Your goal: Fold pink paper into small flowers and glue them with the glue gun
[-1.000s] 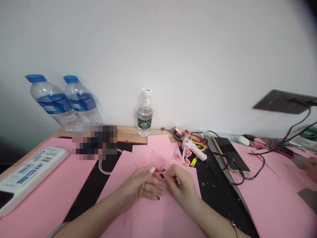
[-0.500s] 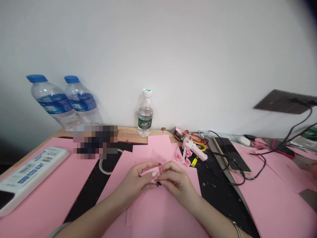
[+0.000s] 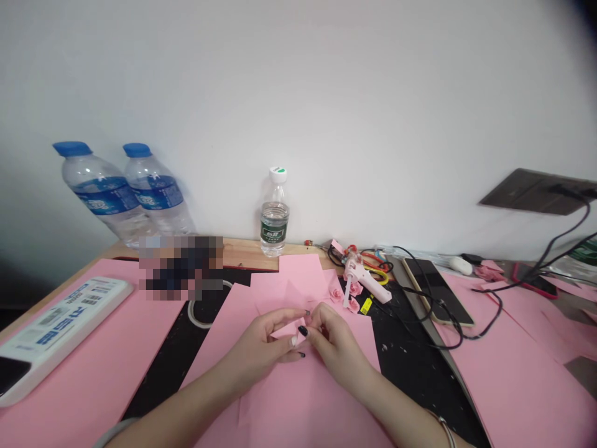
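Note:
Between both hands is a small folded piece of pink paper (image 3: 285, 331), held above larger pink sheets (image 3: 298, 398). My left hand (image 3: 268, 336) grips its left side, thumb on top and fingers behind and below. At its right end my right hand (image 3: 330, 339) pinches the paper, with the thumb pressed near the left thumb's tip and the fingers curled in. The fingers cover part of the folds. Just beyond the hands lie several pink paper roses (image 3: 336, 294), close to a pale pink glue gun (image 3: 366, 281).
A small water bottle (image 3: 274, 218) stands by the wall, with two large bottles (image 3: 105, 193) at the left. A white long box (image 3: 69, 330) lies on pink paper. To the right are a phone (image 3: 438, 292), black cables (image 3: 459, 336) and more pink sheets (image 3: 522, 373). A tape roll (image 3: 198, 314) lies left.
My right thumb has moved up onto the folded paper's front, and the right fingers have curled in more. The paper looks slightly turned between the hands. The view has shifted a little.

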`<state>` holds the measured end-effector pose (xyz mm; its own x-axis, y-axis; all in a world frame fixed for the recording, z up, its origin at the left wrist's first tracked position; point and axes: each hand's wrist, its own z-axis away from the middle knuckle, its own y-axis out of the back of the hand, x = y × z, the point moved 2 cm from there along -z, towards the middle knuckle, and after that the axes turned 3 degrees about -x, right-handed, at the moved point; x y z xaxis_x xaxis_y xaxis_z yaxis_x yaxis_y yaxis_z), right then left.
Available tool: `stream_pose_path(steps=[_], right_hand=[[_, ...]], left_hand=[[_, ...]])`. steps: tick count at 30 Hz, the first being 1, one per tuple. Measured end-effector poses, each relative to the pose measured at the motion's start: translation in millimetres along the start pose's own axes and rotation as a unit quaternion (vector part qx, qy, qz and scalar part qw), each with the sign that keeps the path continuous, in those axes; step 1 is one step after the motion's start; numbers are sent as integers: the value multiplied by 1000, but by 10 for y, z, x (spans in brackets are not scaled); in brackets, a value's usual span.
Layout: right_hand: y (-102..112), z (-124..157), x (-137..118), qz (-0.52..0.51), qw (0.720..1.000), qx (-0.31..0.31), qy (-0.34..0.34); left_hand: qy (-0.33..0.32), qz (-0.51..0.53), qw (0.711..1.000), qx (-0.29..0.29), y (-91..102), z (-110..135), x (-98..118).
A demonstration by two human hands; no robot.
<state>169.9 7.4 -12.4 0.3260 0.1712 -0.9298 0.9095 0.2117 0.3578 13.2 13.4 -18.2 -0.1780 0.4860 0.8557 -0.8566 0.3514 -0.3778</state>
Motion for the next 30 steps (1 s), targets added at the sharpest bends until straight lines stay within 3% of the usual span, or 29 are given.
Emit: stream_pose_path(steps=[8,15,30], right_hand=[[14,-5,55,9,1000,4,-12],[-12,27,19,25,1000,0,-5],[-21,41,27,24,999,19,23]], left_hand=[[-27,20,999,-29,-13,-8,-34],[-36,-24,999,-19,-18,-11,-62],[-16,-20,1000,-3,-25,9,-34]])
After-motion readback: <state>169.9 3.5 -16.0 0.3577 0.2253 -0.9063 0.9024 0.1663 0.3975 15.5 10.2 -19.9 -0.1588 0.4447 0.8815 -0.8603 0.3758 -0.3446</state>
